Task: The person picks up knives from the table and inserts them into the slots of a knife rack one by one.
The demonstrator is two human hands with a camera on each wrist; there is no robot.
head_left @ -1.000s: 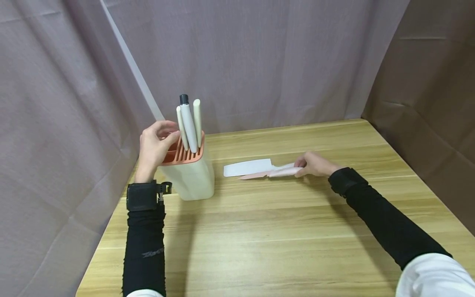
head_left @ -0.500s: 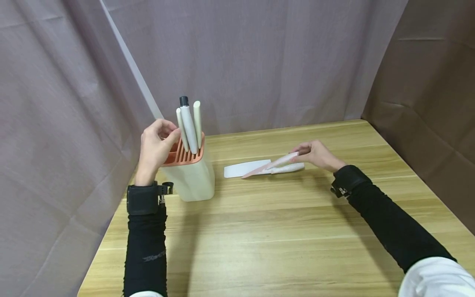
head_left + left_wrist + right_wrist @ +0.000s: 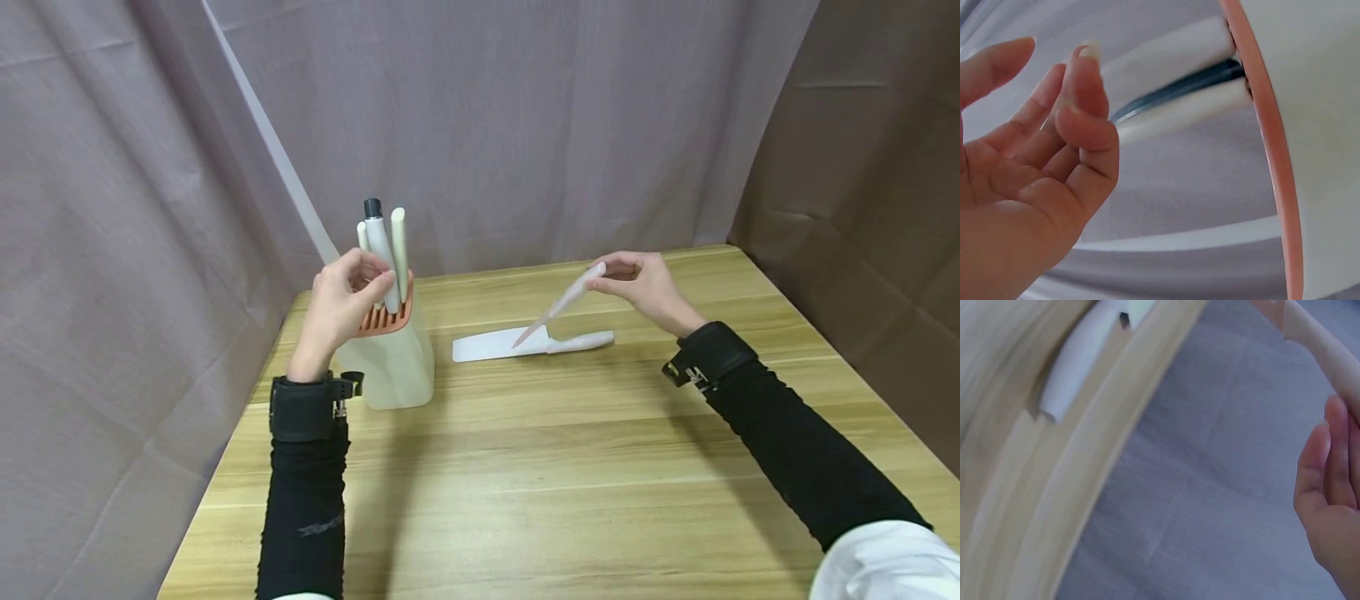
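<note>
The table is pale wood with a smooth, faintly glossy grain. The knife block looks matt cream plastic; its slotted top is matt orange. Cloth curtains hang wrinkled.

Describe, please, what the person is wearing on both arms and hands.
Both hands are bare: the left hand and the right hand wear no gloves or rings. Each arm has a long, close-fitting black sleeve; the left sleeve bears a small grey marking. A black strap with a metal buckle circles each wrist. White cloth shows at the right upper arm.
</note>
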